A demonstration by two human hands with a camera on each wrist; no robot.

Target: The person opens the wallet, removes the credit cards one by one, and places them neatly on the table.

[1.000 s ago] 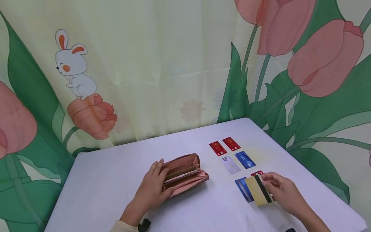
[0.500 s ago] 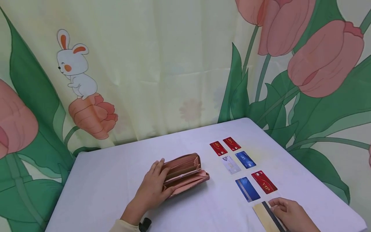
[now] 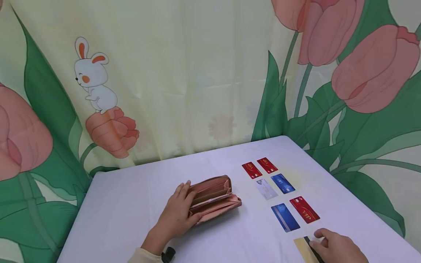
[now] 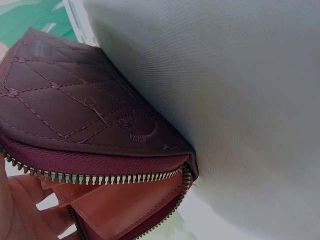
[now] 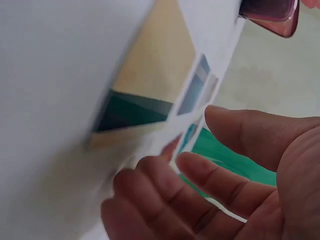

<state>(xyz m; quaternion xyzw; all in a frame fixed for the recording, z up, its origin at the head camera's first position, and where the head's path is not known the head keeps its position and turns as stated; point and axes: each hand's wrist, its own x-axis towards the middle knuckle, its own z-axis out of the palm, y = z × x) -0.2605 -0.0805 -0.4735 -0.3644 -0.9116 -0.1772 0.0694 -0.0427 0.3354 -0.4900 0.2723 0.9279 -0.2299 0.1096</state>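
Note:
A pink wallet [image 3: 215, 204] stands unzipped on the table, its pleated compartments spread apart. My left hand [image 3: 177, 210] grips its left end, thumb on the near side and fingers at the far side. In the left wrist view the wallet's dark quilted outside [image 4: 75, 95] and brass zip fill the left half. A gold card [image 5: 150, 60] with a black stripe lies flat on the table at the lower right. My right hand [image 3: 340, 246] is just beside this card; the right wrist view has thumb and fingers apart, holding nothing.
Above the gold card lie a blue striped card [image 3: 285, 217] and a red VIP card [image 3: 304, 209]. Farther back are a silver card [image 3: 266, 189], a blue card [image 3: 283, 183] and two red cards [image 3: 251, 170]. A printed curtain [image 3: 184, 80] hangs behind the white table [image 3: 121, 212].
My right hand has carried the gold card toward the near edge, laid it down and let go. The red VIP card came uncovered. My left hand stays on the wallet.

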